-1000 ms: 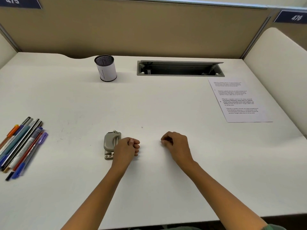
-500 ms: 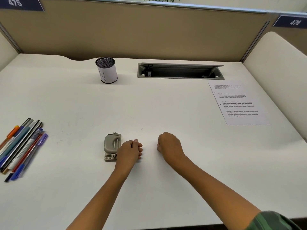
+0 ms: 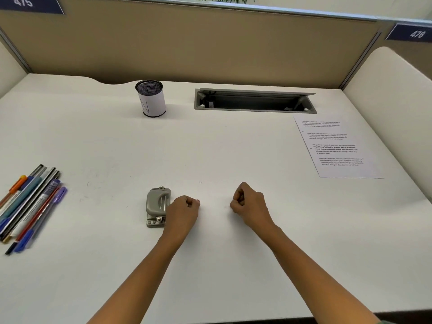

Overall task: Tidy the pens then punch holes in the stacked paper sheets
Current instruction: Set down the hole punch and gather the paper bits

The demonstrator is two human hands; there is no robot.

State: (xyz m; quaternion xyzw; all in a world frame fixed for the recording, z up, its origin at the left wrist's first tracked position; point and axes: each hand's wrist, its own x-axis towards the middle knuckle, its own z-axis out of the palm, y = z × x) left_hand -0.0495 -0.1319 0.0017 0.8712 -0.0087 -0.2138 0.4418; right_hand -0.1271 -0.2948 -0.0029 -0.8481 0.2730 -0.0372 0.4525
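Several pens (image 3: 28,204) lie bunched at the white desk's (image 3: 117,148) left edge, printed sheets (image 3: 336,148) far right by the side panel, mesh cup (image 3: 150,98) at back, grey hole punch (image 3: 157,205) just beside left hand (image 3: 183,212), w/ both it & right hand (image 3: 250,205) curled in empty fists, bare desk btwn.

pens (image 3: 28,204): lower ends cut by left edge | paper sheets (image 3: 339,148): print too small
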